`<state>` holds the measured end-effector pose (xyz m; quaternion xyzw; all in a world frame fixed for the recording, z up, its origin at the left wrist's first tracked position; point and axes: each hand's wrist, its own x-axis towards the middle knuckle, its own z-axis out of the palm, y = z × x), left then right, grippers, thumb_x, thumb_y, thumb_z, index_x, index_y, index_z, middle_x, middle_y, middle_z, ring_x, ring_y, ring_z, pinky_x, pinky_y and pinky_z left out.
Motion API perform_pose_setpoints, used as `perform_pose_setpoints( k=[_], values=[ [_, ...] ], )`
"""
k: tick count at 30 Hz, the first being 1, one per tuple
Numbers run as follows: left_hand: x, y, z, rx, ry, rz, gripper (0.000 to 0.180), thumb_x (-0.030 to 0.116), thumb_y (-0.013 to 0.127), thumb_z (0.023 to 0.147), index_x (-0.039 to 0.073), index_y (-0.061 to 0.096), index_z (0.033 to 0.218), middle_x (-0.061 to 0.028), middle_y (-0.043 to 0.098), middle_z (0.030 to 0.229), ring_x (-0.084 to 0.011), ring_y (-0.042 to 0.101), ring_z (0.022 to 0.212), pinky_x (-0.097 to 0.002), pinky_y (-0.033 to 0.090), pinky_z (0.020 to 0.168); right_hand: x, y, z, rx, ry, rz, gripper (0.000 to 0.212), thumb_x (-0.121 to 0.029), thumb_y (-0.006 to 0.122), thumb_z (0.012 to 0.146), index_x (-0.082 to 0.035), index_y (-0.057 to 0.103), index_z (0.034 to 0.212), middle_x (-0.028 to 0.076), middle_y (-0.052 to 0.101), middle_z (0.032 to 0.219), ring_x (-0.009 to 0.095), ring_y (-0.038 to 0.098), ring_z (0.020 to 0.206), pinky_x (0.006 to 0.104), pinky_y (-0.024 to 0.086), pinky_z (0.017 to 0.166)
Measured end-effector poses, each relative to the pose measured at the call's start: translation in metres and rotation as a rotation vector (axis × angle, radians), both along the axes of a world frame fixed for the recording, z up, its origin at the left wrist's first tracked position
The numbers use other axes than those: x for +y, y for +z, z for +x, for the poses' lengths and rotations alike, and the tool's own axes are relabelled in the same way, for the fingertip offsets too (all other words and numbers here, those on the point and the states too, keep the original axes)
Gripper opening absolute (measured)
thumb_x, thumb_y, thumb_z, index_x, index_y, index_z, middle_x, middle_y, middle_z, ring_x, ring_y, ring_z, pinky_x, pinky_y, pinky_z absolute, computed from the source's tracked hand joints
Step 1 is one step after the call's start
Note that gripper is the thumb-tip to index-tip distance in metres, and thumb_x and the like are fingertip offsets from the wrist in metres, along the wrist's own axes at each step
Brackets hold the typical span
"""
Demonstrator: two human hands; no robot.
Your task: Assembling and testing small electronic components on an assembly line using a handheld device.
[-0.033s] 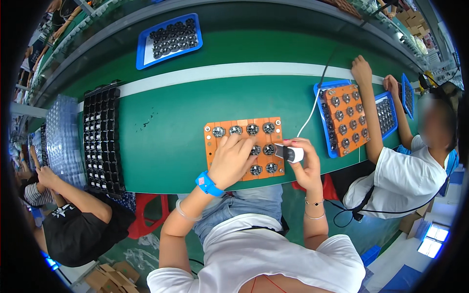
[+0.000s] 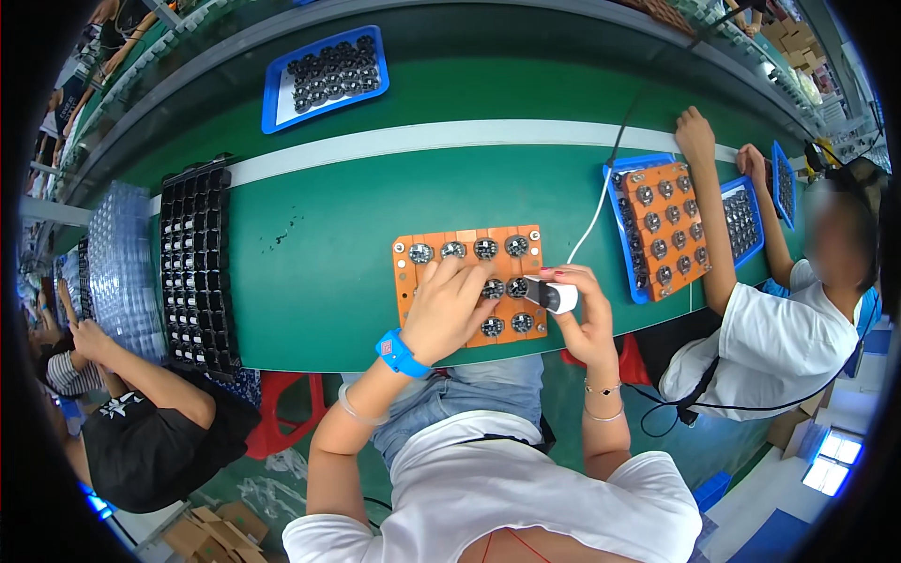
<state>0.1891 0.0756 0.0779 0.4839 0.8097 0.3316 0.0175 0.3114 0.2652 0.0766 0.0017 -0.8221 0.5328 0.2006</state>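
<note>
While right fingers [image 2: 570, 272] clamp one tool [image 2: 560, 298], left fingers [image 2: 449, 279] overlie one orange fixture [image 2: 504, 308]; left grip unclear.

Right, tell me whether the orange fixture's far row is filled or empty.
Filled: four round parts sit in that row of the orange fixture. The left hand hides some nearer places; those I cannot tell.

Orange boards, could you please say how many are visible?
2: the near board under the left hand, the right-side board overlapping a blue tray; others may be hidden.
</note>
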Motion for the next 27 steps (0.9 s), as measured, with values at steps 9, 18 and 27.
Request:
perform_pose_setpoints(
  k=[9, 18, 27],
  values=[
    [0.004, 0.024, 0.004, -0.055, 0.028, 0.181, 0.045, 0.015, 0.077, 0.072, 0.009, 0.060, 0.113, 0.0008, 0.063, 0.092, -0.0192, 0.053, 0.086, -0.0340, 0.036, 0.073, -0.012, 0.006, -0.011, 0.032, 0.040, 0.051, 0.038, 0.002, 0.060, 0.080, -0.003, 0.053, 0.117, 0.014, 0.064, 0.115, 0.030, 0.057, 0.109, 0.0399, 0.043, 0.096],
    [-0.007, 0.001, -0.002, -0.149, 0.032, 0.063, 0.057, 0.012, 0.076, 0.073, 0.007, 0.052, 0.125, -0.0039, 0.063, 0.099, -0.0234, 0.053, 0.091, -0.0373, 0.039, 0.080, -0.010, -0.005, 0.003, 0.131, -0.158, -0.387, 0.041, -0.013, 0.064, 0.090, -0.002, 0.043, 0.123, 0.017, 0.058, 0.114, 0.025, 0.056, 0.108, 0.0381, 0.044, 0.095],
    [-0.031, -0.008, -0.008, -0.038, 0.050, 0.034, 0.050, 0.012, 0.076, 0.074, 0.008, 0.056, 0.119, -0.0071, 0.065, 0.100, -0.0280, 0.058, 0.092, -0.0392, 0.044, 0.082, -0.027, 0.010, -0.021, 0.026, 0.068, 0.021, 0.036, 0.000, 0.062, 0.079, -0.002, 0.055, 0.114, 0.013, 0.065, 0.111, 0.029, 0.056, 0.107, 0.0387, 0.043, 0.095]
  ],
)
